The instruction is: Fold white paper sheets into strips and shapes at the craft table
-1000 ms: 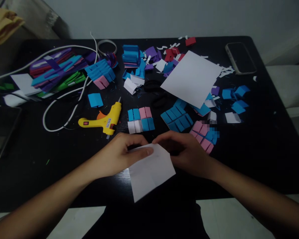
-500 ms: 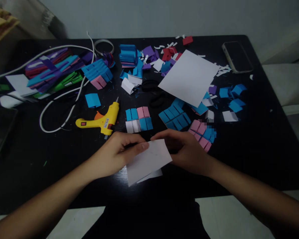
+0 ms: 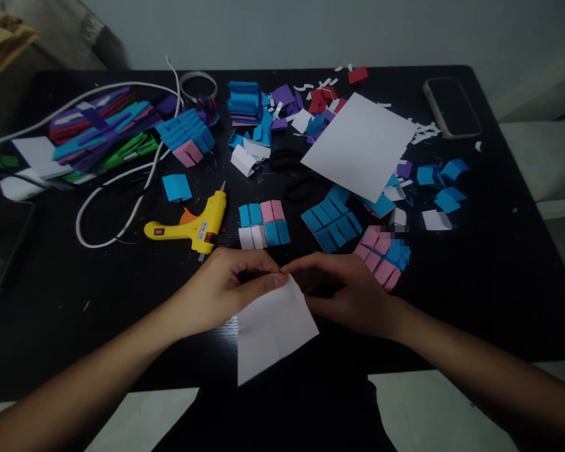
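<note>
A sheet of white paper [image 3: 275, 336] hangs tilted between my hands, over the table's front part. My left hand [image 3: 238, 285] pinches its upper edge, thumb on top. My right hand [image 3: 346, 285] is closed at the paper's upper right edge, its fingertips meeting the left ones; part of these fingers is hidden. Just beyond my hands lies a small panel of blue, pink and white folded pieces [image 3: 263, 224]. A blue panel [image 3: 332, 220] and a pink-and-blue panel [image 3: 379, 257] lie beyond my right hand. The yellow glue gun [image 3: 200, 226] rests on its side beyond my left hand.
Another white sheet [image 3: 360, 147] lies over paper scraps and black-handled scissors [image 3: 296, 179]. Bundles of coloured paper [image 3: 98, 132] and a white cable [image 3: 80, 220] occupy the left. Loose blue pieces [image 3: 447, 198] and a phone [image 3: 452, 107] are on the right.
The paper in my hands has swung downward, its lower corner now nearer to me. A second flap that showed beneath it is out of sight. My fingertips have come together.
</note>
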{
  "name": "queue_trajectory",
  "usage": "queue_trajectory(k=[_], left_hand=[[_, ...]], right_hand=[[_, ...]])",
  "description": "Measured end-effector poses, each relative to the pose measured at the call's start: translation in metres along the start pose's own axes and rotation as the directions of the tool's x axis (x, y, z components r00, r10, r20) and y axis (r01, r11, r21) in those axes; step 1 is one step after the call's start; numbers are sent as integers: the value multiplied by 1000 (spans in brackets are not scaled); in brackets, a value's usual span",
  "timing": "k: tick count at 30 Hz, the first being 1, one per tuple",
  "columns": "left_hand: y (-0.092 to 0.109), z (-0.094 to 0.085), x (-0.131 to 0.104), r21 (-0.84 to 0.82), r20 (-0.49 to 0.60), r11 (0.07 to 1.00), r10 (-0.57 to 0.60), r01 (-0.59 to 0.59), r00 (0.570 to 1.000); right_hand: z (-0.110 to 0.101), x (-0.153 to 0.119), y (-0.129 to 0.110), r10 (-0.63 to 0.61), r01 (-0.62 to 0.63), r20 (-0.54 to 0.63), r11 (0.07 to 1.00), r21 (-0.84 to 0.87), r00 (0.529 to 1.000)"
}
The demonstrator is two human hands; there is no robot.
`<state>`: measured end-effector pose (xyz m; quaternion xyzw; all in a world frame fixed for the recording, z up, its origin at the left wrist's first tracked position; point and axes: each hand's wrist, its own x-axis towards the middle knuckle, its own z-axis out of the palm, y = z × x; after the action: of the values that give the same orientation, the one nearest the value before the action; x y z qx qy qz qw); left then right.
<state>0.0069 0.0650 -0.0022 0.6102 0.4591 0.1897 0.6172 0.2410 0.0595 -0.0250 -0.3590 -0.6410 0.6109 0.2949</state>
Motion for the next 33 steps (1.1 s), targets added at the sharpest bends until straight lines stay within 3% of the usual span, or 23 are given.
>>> queue_trajectory(k=[10, 20, 27, 33], left_hand=[[0, 0, -1, 28, 3, 999, 38, -38, 999], [-1, 2, 0, 37, -16, 999, -7, 7, 1000], [3, -4, 0, 84, 125, 996, -45, 35, 991], [3, -3, -1, 59, 177, 997, -50, 40, 983]], right_hand=[[1, 0, -1, 13, -13, 8, 1000, 8, 1000], [0, -1, 1, -12, 12, 15, 999, -39, 1000], [1, -2, 4, -27, 27, 6, 1000, -16, 1000], [1, -2, 1, -39, 40, 47, 999, -33, 998]])
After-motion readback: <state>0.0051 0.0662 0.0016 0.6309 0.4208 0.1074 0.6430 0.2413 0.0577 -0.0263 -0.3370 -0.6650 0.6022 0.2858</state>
